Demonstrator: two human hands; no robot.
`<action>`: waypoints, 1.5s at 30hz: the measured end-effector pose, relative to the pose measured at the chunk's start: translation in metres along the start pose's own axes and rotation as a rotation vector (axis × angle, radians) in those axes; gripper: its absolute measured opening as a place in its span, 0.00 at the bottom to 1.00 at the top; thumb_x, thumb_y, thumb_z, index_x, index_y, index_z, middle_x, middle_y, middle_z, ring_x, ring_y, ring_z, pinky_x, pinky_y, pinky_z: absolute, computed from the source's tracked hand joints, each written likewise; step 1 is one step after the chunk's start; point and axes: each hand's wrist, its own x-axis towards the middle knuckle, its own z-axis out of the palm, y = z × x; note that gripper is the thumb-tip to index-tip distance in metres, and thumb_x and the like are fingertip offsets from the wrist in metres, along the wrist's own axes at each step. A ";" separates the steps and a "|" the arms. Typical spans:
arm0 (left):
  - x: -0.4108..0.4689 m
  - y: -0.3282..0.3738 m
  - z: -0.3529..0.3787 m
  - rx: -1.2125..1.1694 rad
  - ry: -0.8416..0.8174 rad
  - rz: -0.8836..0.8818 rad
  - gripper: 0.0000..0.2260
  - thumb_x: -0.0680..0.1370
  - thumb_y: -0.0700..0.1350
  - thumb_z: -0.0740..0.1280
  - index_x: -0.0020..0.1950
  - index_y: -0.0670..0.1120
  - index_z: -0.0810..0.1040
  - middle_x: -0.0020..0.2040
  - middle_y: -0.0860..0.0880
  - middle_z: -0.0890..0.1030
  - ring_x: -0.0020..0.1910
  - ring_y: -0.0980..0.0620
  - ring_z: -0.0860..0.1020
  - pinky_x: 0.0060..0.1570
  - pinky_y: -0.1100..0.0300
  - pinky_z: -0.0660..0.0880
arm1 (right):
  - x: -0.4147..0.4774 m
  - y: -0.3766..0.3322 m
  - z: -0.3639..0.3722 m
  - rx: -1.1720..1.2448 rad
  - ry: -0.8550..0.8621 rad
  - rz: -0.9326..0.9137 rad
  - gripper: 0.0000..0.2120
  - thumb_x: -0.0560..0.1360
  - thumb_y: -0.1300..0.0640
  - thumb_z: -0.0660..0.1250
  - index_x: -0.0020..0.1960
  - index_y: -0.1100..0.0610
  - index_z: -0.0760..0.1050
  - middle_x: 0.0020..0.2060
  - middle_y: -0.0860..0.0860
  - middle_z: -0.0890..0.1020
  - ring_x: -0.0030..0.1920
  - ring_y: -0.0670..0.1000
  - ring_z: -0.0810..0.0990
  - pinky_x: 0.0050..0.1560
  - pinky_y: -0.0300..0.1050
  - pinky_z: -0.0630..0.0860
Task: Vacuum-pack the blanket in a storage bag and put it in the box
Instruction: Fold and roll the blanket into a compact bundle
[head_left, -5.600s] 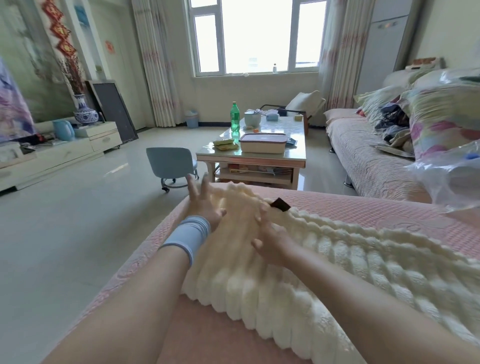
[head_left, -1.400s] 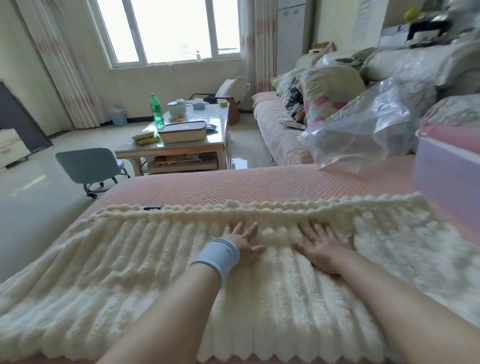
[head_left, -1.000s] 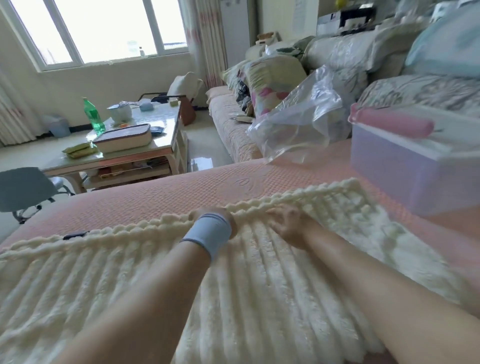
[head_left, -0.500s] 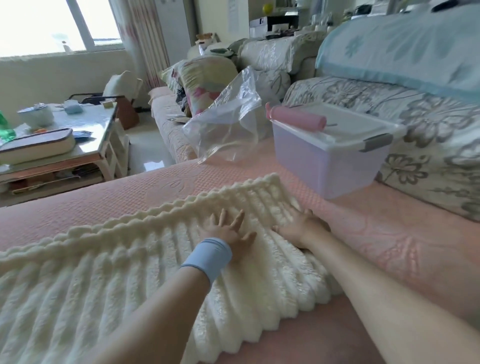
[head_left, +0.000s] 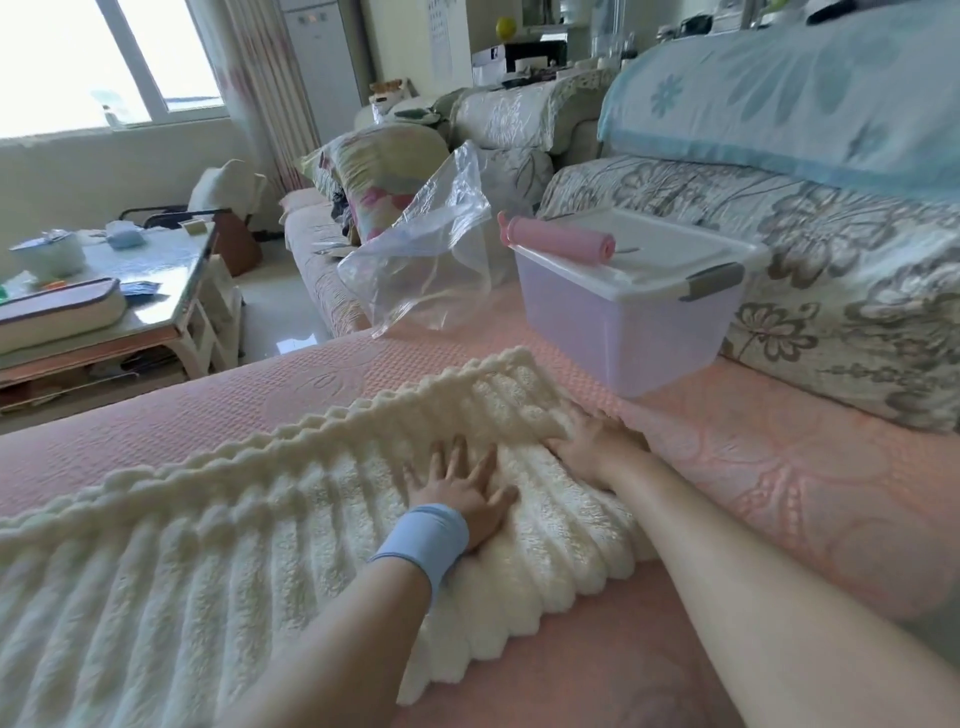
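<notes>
A cream ribbed fleece blanket (head_left: 218, 561) lies folded in a long strip across the pink sofa cover (head_left: 779, 499). My left hand (head_left: 462, 488), with a blue wristband, presses flat on the blanket, fingers spread. My right hand (head_left: 592, 447) rests at the blanket's right end, fingers on its edge. Beyond them stands a translucent lidded storage box (head_left: 618, 312) with a pink hand pump (head_left: 558, 241) lying on its lid. A clear plastic storage bag (head_left: 431, 254) sits crumpled to the left of the box.
Floral sofa cushions (head_left: 841, 291) rise behind the box. A coffee table (head_left: 156, 306) with a case and small items stands at the left, past the sofa edge. More pillows (head_left: 384, 176) pile up on the far sofa.
Both hands have slid rightward along the blanket, from its left end to its right end. The view swung right, bringing the box, pump and bag into sight.
</notes>
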 end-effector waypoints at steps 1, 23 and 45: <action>0.001 0.000 -0.001 0.006 0.000 -0.006 0.31 0.77 0.70 0.44 0.77 0.64 0.38 0.79 0.52 0.36 0.78 0.45 0.35 0.71 0.32 0.37 | -0.004 0.002 -0.005 0.032 -0.009 0.045 0.40 0.76 0.30 0.54 0.81 0.43 0.43 0.78 0.56 0.60 0.75 0.62 0.64 0.71 0.60 0.65; -0.145 -0.134 -0.110 -0.674 0.848 0.117 0.17 0.84 0.51 0.55 0.72 0.58 0.68 0.69 0.52 0.72 0.65 0.51 0.72 0.61 0.57 0.67 | -0.163 -0.202 -0.046 0.725 -0.264 -0.525 0.27 0.73 0.52 0.75 0.70 0.53 0.71 0.54 0.47 0.80 0.52 0.47 0.80 0.48 0.40 0.78; -0.140 -0.167 -0.032 -0.707 -0.071 -0.139 0.28 0.78 0.50 0.68 0.76 0.51 0.64 0.75 0.46 0.65 0.73 0.47 0.65 0.71 0.55 0.60 | -0.100 -0.205 0.029 -0.129 -0.217 -0.472 0.40 0.74 0.35 0.62 0.79 0.35 0.45 0.81 0.47 0.39 0.80 0.51 0.37 0.75 0.71 0.45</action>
